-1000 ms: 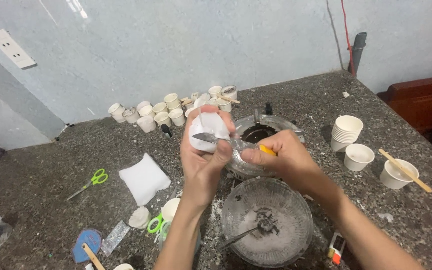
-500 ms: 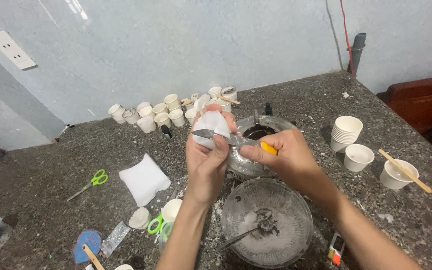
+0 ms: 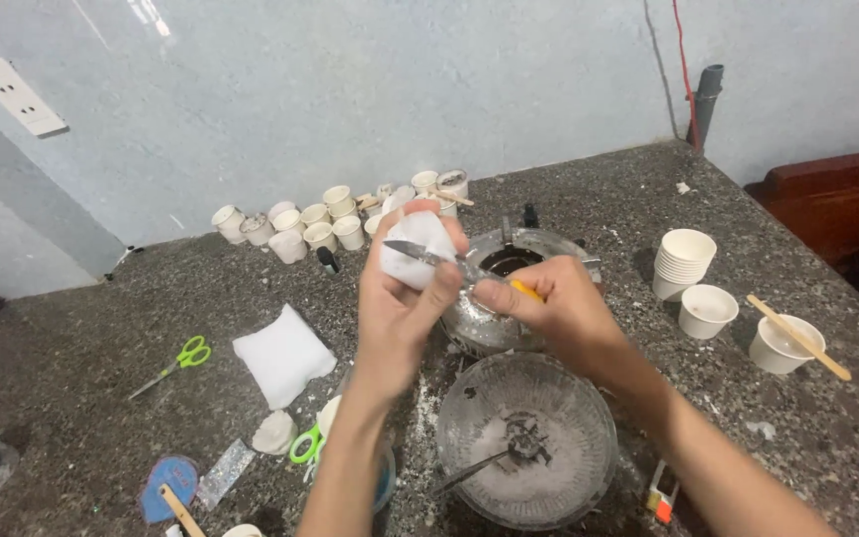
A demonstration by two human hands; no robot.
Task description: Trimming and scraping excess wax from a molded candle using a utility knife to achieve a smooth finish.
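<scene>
Head view, the only one. My left hand (image 3: 402, 298) is raised over the dark speckled counter (image 3: 599, 189), fingers curled around a small white moulded piece (image 3: 418, 249); the grip is closed on it, thumb in front, fingertips over the top. My right hand (image 3: 554, 303) is pressed together on a yellow-handled knife (image 3: 449, 264), whose blade lies across the face of the white piece, touching it.

Progress, as I judge it: trimming of this piece is under way, not finished. White crumbs and powder lie on the counter under my left wrist, which suggests scraping is already done in part. A row of small white cups (image 3: 335, 224) stands along the wall, some with sticks in them; whether they are filled I cannot tell. A stack of paper cups (image 3: 686, 261) sits to my right, beside two single cups, one holding a wooden stick (image 3: 797, 336). A grey mixing bowl (image 3: 527, 438) with residue and a spoon sits just below my hands; a metal bowl (image 3: 509, 288) sits behind them.

Pose: both forearms come up from the lower edge, wrists bent inward, hands meeting above the metal bowl. A white pad (image 3: 282, 353) and green scissors (image 3: 176, 363) lie well to the left.
</scene>
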